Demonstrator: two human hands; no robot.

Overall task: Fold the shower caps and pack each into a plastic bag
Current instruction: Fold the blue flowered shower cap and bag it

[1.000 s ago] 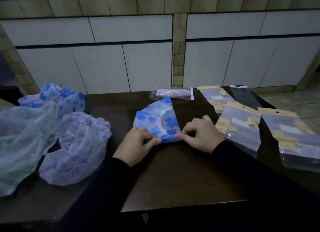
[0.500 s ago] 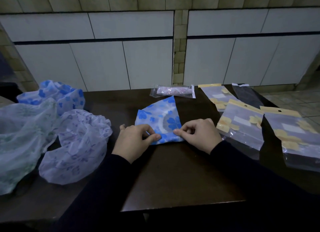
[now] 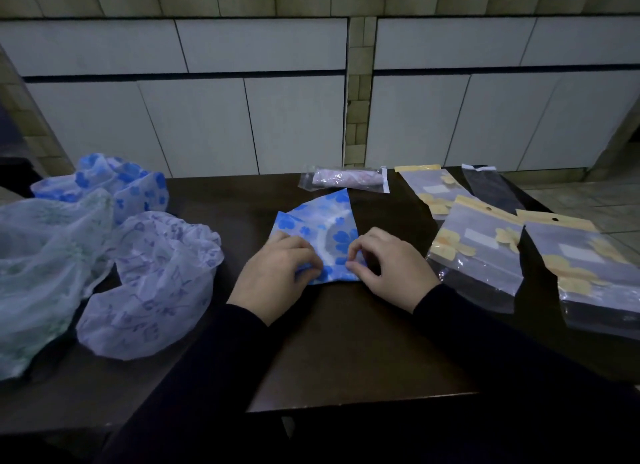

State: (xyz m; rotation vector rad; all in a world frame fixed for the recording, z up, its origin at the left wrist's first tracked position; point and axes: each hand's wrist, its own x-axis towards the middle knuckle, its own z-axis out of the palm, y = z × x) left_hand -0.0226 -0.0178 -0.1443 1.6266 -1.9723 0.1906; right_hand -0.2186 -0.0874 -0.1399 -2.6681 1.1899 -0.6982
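Four shower caps are out on the one dark table (image 3: 363,342): a blue-flowered one folded to a wedge (image 3: 322,228), and three loose at the left, blue-flowered (image 3: 117,183), purple-printed (image 3: 156,283) and pale green (image 3: 38,262). Three empty plastic bags with yellow headers lie at the right (image 3: 429,190) (image 3: 481,255) (image 3: 588,273), with one dark bag (image 3: 491,190) behind them. One packed bag (image 3: 346,179) lies at the back. Two hands (image 3: 277,273) (image 3: 391,266).

No text can be read: the white labels on the plastic bags (image 3: 479,252) at the worktop's right edge show blank.
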